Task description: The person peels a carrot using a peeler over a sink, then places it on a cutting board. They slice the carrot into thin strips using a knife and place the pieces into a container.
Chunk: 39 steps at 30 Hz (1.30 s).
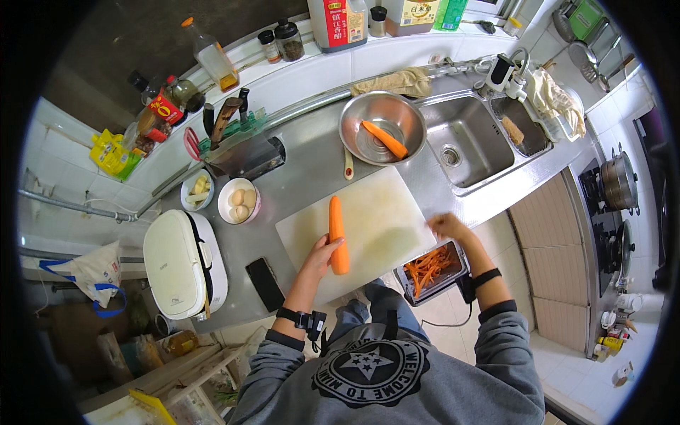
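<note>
My left hand [320,255] grips the thick end of a peeled carrot [338,228], its narrow end pointing away from me over the white cutting board [382,212]. At the board's right edge, above a bin, is my right hand [446,226], slightly blurred; whether it holds anything cannot be made out. Orange carrot peelings [429,268] lie in the bin [425,299] at the counter's front edge. A second carrot [385,139] rests in a steel bowl [352,114] behind the board. Between bowl and board, a light handle [348,164] sticks out on the counter.
A double sink [473,143] is at the right. On the left stand a knife block [249,156], a bowl of eggs [240,204], a small bowl of pale pieces [197,191] and a white appliance [178,265]. A black phone [265,284] lies left of the board.
</note>
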### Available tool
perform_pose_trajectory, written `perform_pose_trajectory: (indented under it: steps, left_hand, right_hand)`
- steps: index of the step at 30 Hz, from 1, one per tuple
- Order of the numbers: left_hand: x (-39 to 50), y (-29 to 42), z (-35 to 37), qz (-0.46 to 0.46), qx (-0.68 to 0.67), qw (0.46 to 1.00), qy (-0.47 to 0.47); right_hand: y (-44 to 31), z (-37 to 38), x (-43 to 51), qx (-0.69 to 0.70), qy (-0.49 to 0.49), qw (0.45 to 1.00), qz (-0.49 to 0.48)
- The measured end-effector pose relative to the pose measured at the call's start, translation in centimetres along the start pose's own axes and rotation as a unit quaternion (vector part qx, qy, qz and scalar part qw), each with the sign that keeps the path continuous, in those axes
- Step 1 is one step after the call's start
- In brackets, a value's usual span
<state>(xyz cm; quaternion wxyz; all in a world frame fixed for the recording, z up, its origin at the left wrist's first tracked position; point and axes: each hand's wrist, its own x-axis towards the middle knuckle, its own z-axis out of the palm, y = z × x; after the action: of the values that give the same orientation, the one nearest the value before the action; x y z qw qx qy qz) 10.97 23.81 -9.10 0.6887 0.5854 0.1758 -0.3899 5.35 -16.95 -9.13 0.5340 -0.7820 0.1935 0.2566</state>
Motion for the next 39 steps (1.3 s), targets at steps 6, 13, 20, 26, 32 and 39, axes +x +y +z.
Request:
perform_pose_trajectory:
  steps: [6,13,20,26,32,39]
  left_hand:
    - [1.4,1.7,0.5,0.025,0.017,0.999,0.011]
    - [0.7,2.3,-0.4,0.044,0.106,0.99,0.084]
    - [2.4,1.3,-1.0,0.125,0.252,0.951,0.129]
    - [4.1,1.6,0.4,0.164,0.399,0.884,0.178]
    - [4.8,1.6,0.8,0.164,0.479,0.845,0.171]
    - [4.4,-0.7,0.2,0.326,0.557,0.743,0.178]
  right_hand:
    - [-13.5,-1.7,9.0,-0.212,0.251,0.915,-0.235]
    - [-18.9,-0.1,19.7,-0.565,0.199,0.799,-0.046]
    - [-17.9,-1.0,21.7,-0.474,0.203,0.854,-0.072]
    - [-18.9,-2.8,10.2,-0.23,0.169,0.92,-0.269]
    - [-10.8,4.8,-0.3,-0.021,-0.051,0.985,-0.166]
    - [-4.4,15.2,-0.6,-0.066,0.053,0.996,-0.036]
